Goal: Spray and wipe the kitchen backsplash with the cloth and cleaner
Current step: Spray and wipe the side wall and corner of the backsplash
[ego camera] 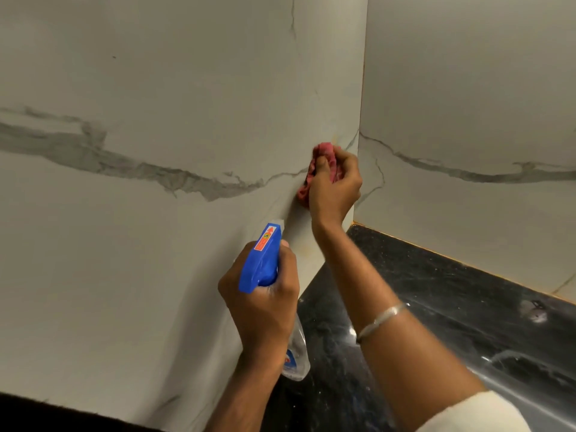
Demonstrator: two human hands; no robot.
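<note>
The backsplash [174,88] is pale marble-look tile with grey veins, meeting a second tiled wall [467,104] at a corner. My right hand [335,185] presses a crumpled red cloth [321,149] against the left wall, close to the corner. Lower down, my left hand [261,300] grips a spray bottle [261,260] with a blue trigger head and a clear body. Its nozzle points up at the wall just below the cloth. Most of the bottle's body is hidden behind my hand and wrist.
A black speckled countertop [436,307] runs along the foot of both walls at the lower right. A small object [536,313] lies on it near the right wall. A silver bangle [380,319] circles my right forearm.
</note>
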